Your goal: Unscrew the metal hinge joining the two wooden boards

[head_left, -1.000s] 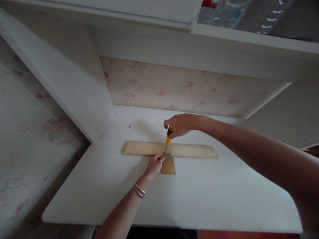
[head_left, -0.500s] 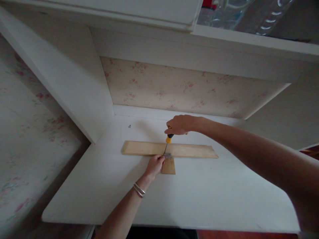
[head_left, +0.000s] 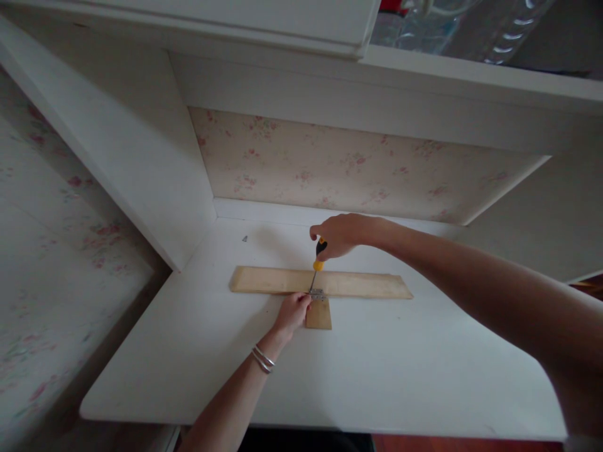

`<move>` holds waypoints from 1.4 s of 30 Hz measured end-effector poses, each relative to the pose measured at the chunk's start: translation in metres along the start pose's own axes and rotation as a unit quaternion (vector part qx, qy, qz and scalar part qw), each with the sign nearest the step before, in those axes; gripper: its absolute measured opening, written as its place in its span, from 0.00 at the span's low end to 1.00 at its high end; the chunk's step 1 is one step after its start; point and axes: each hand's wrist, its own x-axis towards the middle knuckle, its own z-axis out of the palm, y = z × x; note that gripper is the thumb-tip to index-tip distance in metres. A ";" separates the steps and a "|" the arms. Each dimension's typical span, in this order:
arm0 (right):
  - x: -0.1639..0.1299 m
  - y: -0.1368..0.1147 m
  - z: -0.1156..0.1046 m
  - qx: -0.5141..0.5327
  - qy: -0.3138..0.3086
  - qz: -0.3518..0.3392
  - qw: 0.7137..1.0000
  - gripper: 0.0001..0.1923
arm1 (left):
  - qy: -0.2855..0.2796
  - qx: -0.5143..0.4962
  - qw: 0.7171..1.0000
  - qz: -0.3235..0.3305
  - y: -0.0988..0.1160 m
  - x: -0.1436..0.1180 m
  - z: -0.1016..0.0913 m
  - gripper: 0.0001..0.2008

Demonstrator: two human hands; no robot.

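My right hand [head_left: 343,235] is around the black and yellow handle of a screwdriver [head_left: 319,265], its index finger lifted off the grip. The shaft points down, slightly tilted, with its tip at the left end of a metal hinge [head_left: 317,294]. That hinge lies across the joint between a long wooden board [head_left: 367,284] and a short wooden piece [head_left: 319,315], together forming a T. Beside the tip, my left hand [head_left: 293,312] is closed, fingertips pressed together at the hinge's left edge. Whatever sits between those fingertips is too small to make out.
The boards lie on a white desk [head_left: 414,370]. A tiny triangular metal-looking piece [head_left: 245,238] sits at the back left. White side panels and a cabinet [head_left: 264,19] frame the space overhead, with clear plastic containers [head_left: 428,28] on a shelf at upper right.
My right hand's fingers have loosened and shifted on the screwdriver handle, showing more of it. My left hand, the boards and the hinge have stayed in place.
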 end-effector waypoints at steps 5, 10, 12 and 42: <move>-0.001 0.000 -0.001 -0.007 -0.025 0.040 0.999 0.25 | 0.000 0.000 1.000 -0.004 0.001 -0.001 0.000 0.13; -0.002 -0.001 -0.001 0.014 -0.011 0.006 1.000 0.31 | -0.004 0.005 1.000 -0.003 0.002 -0.001 -0.001 0.12; -0.001 -0.002 -0.001 0.015 -0.023 0.072 0.997 0.31 | -0.004 0.006 1.000 -0.003 0.003 -0.002 -0.001 0.13; -0.004 -0.005 -0.005 0.024 -0.061 0.004 0.998 0.26 | 0.007 0.015 1.000 0.007 -0.003 0.000 -0.001 0.14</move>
